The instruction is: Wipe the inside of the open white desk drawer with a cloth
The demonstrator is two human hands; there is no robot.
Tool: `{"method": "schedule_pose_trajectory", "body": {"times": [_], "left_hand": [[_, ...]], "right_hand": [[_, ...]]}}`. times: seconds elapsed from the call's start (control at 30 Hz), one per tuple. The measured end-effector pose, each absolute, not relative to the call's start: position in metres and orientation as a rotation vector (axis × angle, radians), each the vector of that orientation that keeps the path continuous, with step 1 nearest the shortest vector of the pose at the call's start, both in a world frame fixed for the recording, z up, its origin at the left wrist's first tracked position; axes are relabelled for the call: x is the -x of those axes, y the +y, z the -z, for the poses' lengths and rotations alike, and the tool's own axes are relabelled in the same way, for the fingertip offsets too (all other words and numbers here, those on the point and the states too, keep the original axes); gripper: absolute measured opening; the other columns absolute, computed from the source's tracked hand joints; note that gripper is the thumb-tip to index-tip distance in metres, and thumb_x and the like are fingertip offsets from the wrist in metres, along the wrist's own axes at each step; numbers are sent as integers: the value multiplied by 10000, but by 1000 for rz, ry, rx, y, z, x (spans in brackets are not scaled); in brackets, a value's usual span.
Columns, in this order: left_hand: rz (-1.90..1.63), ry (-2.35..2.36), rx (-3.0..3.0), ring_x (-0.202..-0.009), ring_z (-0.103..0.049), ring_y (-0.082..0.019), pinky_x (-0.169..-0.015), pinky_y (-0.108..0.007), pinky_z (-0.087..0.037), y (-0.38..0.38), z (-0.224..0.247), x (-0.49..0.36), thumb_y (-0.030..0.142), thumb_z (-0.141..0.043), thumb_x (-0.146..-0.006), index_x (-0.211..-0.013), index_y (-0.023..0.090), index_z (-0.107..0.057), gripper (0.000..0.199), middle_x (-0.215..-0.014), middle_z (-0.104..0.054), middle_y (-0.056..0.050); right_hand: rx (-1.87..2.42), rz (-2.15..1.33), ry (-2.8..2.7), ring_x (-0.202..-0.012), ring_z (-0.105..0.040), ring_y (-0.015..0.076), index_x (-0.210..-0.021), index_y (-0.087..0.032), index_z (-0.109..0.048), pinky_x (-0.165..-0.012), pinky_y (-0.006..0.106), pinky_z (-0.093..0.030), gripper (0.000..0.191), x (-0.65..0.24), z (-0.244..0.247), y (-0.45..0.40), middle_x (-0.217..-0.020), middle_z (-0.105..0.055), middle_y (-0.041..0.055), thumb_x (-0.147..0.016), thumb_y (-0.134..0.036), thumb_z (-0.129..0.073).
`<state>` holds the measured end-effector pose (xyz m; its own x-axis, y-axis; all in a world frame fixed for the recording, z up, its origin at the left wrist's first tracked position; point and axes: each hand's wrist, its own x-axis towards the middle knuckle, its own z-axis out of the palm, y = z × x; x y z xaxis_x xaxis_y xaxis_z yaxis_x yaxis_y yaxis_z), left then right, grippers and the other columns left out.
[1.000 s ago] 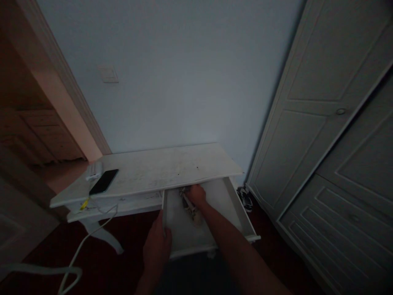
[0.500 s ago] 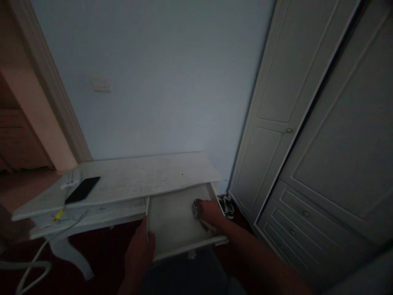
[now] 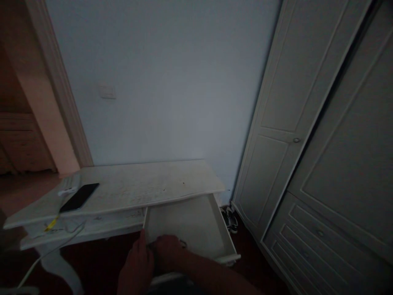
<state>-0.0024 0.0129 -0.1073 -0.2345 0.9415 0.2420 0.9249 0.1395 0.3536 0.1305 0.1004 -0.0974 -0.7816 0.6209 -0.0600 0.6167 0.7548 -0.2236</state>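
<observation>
A white drawer (image 3: 196, 223) is pulled out from the right half of a white table. My left hand (image 3: 138, 262) grips the drawer's left side near its front corner, thumb toward the inside. Close beside it, my right hand (image 3: 167, 250) is closed low in the drawer's front left part, the forearm crossing over the drawer front. A small dark loop-like bit (image 3: 183, 243) shows by the right hand's knuckles. What the right fingers hold is hidden and too dark to name.
On the white table (image 3: 129, 182) lie a black phone (image 3: 80, 197) and a white power strip (image 3: 69, 184) with a cable hanging down. Sneakers (image 3: 230, 221) stand on the floor beside the table. A white wardrobe (image 3: 276, 143) rises at the right.
My right hand has moved from the drawer's right side to its front left, beside my left hand. The greyish roundish thing it held is now mostly hidden. The left hand stays on the side.
</observation>
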Motion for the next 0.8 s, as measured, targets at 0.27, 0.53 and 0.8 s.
{"method": "schedule_pose_trajectory", "body": {"times": [0.27,0.53,0.8], "left_hand": [[-662,2296,-1758,-1227,-647,-269,-1018,-399,-499,12,102,3,240,-259,-1039,-1621,100,-263,599,-1401,-624,-189],[-725,2237,-1682,-1364,-585,-254,-1090,-382,-481,11,100,12,285,-231,-1052,-1646,154,-264,609,-1543,-552,-167],[-792,2255,-1688,-1315,-621,-278,-1066,-404,-493,9,87,8,296,-252,-1051,-1601,164,-369,578,-1506,-585,-164]], "right_hand": [[1424,-197,-2637,-1044,-765,315,-1298,-305,-698,-814,377,-609,483,-129,59,151,-1155,-788,94,-844,-469,-715],[1831,7,-2425,-1086,-738,338,-1105,-156,-790,-901,444,-554,288,-197,46,202,-1131,-771,227,-977,-157,-531],[1881,96,-2568,-1115,-730,371,-1110,-82,-786,-891,507,-557,298,-269,38,171,-1155,-747,299,-946,-88,-538]]}}
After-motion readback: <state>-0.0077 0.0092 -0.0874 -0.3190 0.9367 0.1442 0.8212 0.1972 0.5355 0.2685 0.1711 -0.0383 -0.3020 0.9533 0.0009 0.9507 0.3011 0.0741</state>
